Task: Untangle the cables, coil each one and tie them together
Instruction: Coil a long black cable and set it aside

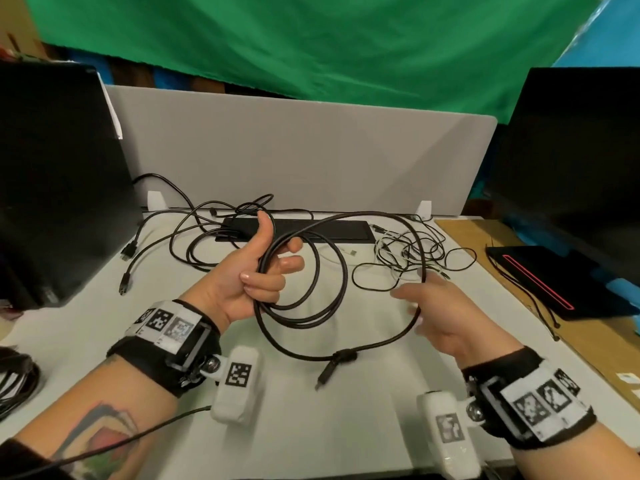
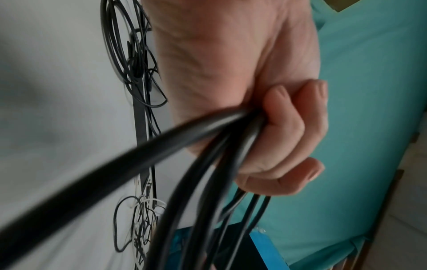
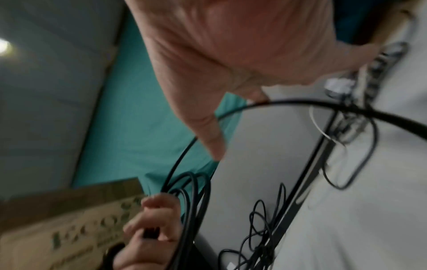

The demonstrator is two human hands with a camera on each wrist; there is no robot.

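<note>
My left hand [image 1: 263,271] is raised over the white table [image 1: 329,427], thumb up, and its curled fingers [image 2: 289,127] grip several loops of a thick black cable [image 1: 311,317]. The widest loop swings right and passes between the thumb and fingers of my right hand [image 1: 433,306], which is motion-blurred. In the right wrist view the same cable [image 3: 300,102] crosses just under the right hand [image 3: 231,54]. The cable's free end hangs low with a black strap [image 1: 344,356] and a plug [image 1: 325,374]. A tangle of thin black and white cables [image 1: 405,258] lies at the back right.
More loose black cables [image 1: 194,237] lie at the back left around a flat black bar [image 1: 329,228]. Dark monitors stand left [image 1: 52,185] and right [image 1: 571,150], with a grey divider [image 1: 294,150] behind. A cable bundle [image 1: 14,379] lies at the left edge, a black device [image 1: 540,282] on the right.
</note>
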